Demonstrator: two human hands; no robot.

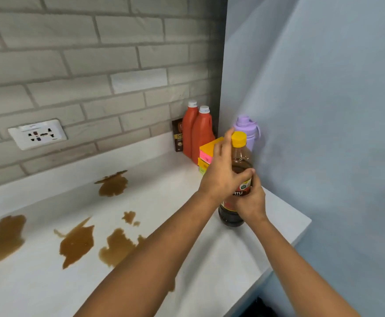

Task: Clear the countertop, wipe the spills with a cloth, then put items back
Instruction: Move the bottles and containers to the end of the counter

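Observation:
A brown bottle (241, 162) with a yellow cap and a red label stands near the right end of the white countertop (164, 202). My right hand (252, 202) grips it around the label from the right. My left hand (220, 177) lies against the bottle's left side, fingers straight up beside the neck and thumb stretched across the front. Several brown spills mark the counter: one by the back wall (112, 185), one at far left (4, 239), and two in the middle (77, 243) (118, 245), partly hidden under my left forearm.
In the back right corner stand two red bottles (200, 131), a dark brown box (177, 136), stacked yellow and pink boxes (207, 152) and a purple water bottle (246, 126). A wall socket (37, 134) sits on the brick backsplash. The counter ends at the blue wall.

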